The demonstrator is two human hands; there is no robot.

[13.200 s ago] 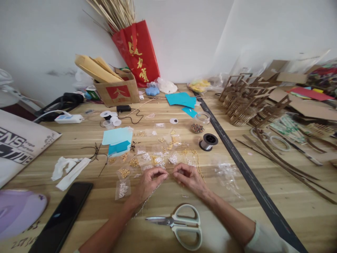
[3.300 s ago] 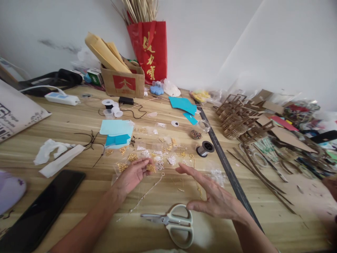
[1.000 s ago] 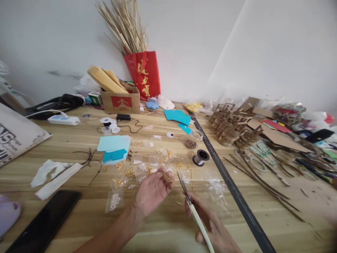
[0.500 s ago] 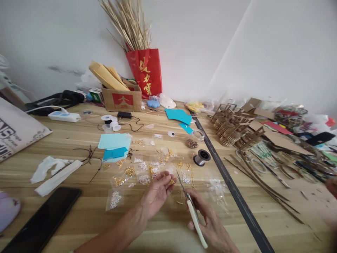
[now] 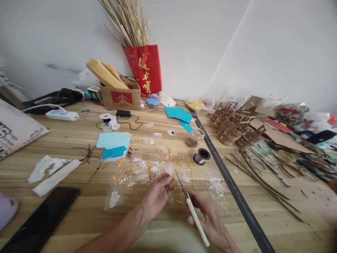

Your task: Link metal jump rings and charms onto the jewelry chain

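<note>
My left hand (image 5: 158, 193) is closed, its thumb and fingers pinching a small gold-coloured piece (image 5: 172, 183). The piece is too small to name exactly. In my right hand (image 5: 207, 214) are long-nose pliers (image 5: 195, 218) with cream handles, their thin dark tips pointing up and away, just right of the gold piece. A narrow gap separates the tips from my left fingers. Beyond my hands lie small clear bags of gold and silver jewellery findings (image 5: 129, 170). A bag of silver rings (image 5: 114, 199) is left of my left wrist, and a gold chain (image 5: 192, 179) lies past the pliers.
A wire spool (image 5: 201, 156) stands ahead on the right, near a black strip (image 5: 231, 186) crossing the wooden table. Blue cards (image 5: 113, 140) and a dark phone (image 5: 42, 218) are leftward. Brown woven frames (image 5: 231, 123) and long strips (image 5: 263, 186) occupy the right side.
The pliers have turned slightly in my right hand, and their tips have shifted a little left. The gold piece shows more clearly at my left fingertips. The view has shifted slightly.
</note>
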